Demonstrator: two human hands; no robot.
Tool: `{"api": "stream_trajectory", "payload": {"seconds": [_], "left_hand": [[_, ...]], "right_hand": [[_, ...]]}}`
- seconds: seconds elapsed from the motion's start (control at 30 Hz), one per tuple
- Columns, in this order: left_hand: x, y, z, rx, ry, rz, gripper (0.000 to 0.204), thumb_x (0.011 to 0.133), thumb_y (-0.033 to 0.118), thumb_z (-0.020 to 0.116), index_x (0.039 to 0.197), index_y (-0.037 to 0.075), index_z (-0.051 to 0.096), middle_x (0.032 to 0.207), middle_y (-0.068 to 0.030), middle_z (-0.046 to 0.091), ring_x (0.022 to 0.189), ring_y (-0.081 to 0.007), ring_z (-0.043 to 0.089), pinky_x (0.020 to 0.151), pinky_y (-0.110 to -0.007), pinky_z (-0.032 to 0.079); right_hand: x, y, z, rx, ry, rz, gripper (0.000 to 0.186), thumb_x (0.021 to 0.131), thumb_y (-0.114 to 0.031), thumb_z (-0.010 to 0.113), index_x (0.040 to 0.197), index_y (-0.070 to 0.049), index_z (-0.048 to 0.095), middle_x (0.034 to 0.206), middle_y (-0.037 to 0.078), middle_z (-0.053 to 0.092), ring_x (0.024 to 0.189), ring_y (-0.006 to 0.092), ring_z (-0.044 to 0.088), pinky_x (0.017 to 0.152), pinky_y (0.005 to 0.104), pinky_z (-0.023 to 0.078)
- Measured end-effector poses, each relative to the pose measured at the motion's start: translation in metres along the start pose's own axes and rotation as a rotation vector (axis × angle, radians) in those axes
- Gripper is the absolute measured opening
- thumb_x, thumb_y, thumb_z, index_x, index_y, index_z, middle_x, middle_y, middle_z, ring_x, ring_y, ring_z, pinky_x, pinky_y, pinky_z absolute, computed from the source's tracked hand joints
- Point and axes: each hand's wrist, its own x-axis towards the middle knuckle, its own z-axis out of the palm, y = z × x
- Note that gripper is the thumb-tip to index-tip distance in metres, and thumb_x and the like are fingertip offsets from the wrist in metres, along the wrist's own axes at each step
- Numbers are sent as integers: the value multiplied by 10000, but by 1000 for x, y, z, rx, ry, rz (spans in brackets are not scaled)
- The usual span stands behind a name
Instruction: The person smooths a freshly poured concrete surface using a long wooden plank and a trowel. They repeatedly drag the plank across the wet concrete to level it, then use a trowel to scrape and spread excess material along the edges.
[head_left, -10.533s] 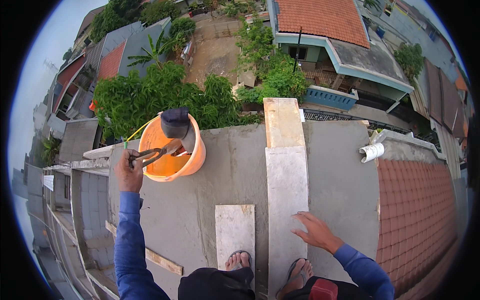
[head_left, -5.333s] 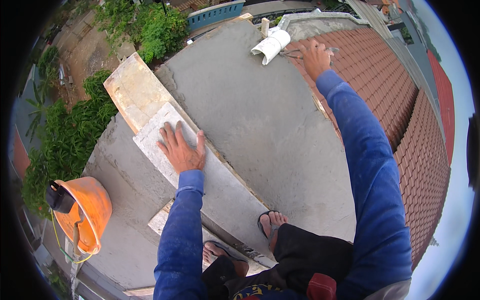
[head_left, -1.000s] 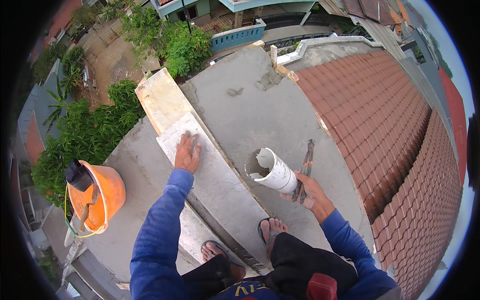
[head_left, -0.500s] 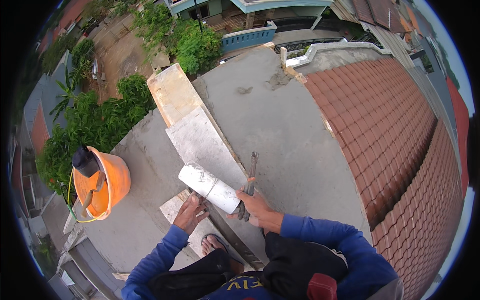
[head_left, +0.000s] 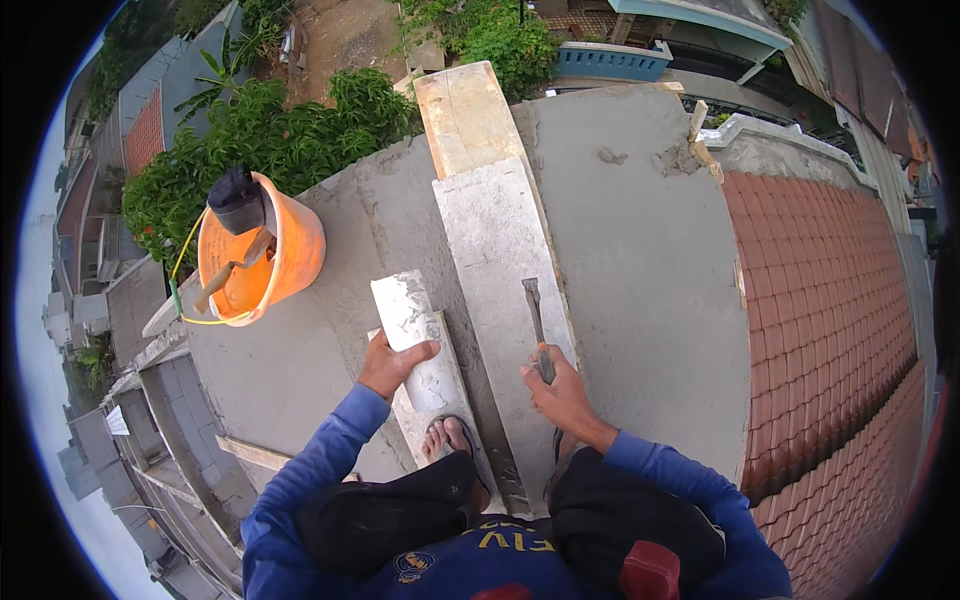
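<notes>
My left hand [head_left: 398, 362] is closed around a white pipe [head_left: 402, 295], its thumb across the top. The pipe is smeared with grey patches and points away from me above the short board by my left foot; I cannot tell whether it touches the board. My right hand [head_left: 562, 395] grips a slim hand tool [head_left: 537, 320] with a dark, widened metal end and an orange band near the fingers. That end points away from me over the long pale board [head_left: 495, 220]. The tool's exact kind is unclear.
An orange bucket [head_left: 300, 245] stands at the left, with a trowel [head_left: 235, 270] and a dark cloth-like item [head_left: 238, 200] at its rim. Wet-looking grey cement [head_left: 640, 230] lies on both sides of the boards. A red tiled roof [head_left: 820, 310] borders the right; leafy trees [head_left: 270, 130] lie beyond the left edge.
The pipe has swung from slanting between both hands to pointing away, now in my left hand alone. My right hand has moved right with the tool. The view has shifted left.
</notes>
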Motion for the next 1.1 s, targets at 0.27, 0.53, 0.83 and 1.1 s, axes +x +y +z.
{"api": "stream_trajectory", "payload": {"seconds": [0.27,0.53,0.83,1.1], "left_hand": [[-7,-59,-43,1010,422,269,878,558,195,875,1338,32,508,1286,-229,520,1227,-454,518,1025,-522,481],[-26,-104,-27,1032,504,201,1130,669,400,938,1546,26,331,1541,-269,401,1383,-454,459,1110,-507,452],[-17,-120,-32,924,513,129,979,801,376,855,1530,-9,326,1426,-259,530,1320,-427,536,1075,-474,472],[-14,-106,-32,1066,436,-65,1007,817,481,825,1554,42,298,1459,-236,524,1320,-420,542,1116,-540,408]], "right_hand": [[88,-21,-37,-597,231,-301,558,881,-239,723,1292,66,501,843,163,629,746,319,638,684,444,479],[135,-50,-18,-1023,305,-540,663,868,-247,787,1387,5,459,1220,159,528,1085,345,584,853,477,513],[133,-73,-13,-1162,250,-596,613,766,-324,897,1171,-71,514,1164,126,541,1005,320,632,712,440,563],[141,-87,-17,-1023,85,-540,664,769,-255,903,1174,-46,422,1116,238,610,909,461,697,755,505,571]]}}
